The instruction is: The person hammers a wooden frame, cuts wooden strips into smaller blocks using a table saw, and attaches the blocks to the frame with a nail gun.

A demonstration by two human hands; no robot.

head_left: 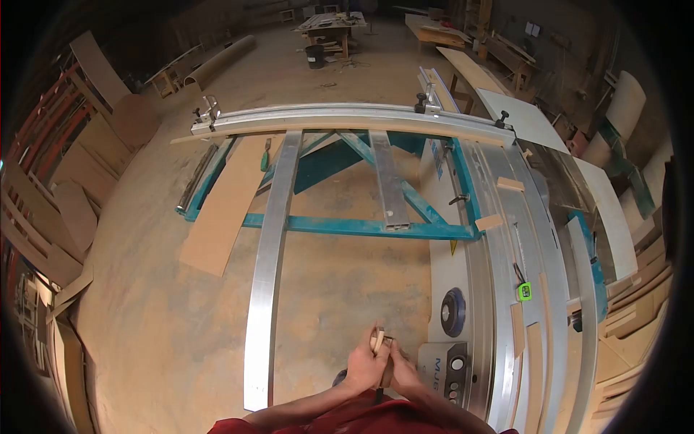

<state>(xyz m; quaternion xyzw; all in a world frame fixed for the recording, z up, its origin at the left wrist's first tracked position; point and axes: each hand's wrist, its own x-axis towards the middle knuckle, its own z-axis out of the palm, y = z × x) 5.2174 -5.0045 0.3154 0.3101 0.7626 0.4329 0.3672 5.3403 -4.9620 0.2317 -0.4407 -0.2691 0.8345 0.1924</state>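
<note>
My left hand (365,367) and my right hand (406,376) are together at the bottom middle, close to my body and beside the saw's control panel (442,365). A small pale piece of wood (377,339) pokes up from the closed fingers of my left hand. My right hand is closed too, pressed against the left; what its fingers grip is mostly hidden. Beyond the hands lies the teal outrigger frame (347,226) of a sliding table saw. Its long aluminium fence (332,117) crosses at the far side.
A long aluminium bar (266,289) runs toward me on the left. A wooden board (224,217) and a green-handled tool (265,155) rest on the frame. On the saw table at right are a green tape measure (524,291) and wood offcuts (489,222). Panels lean along both sides.
</note>
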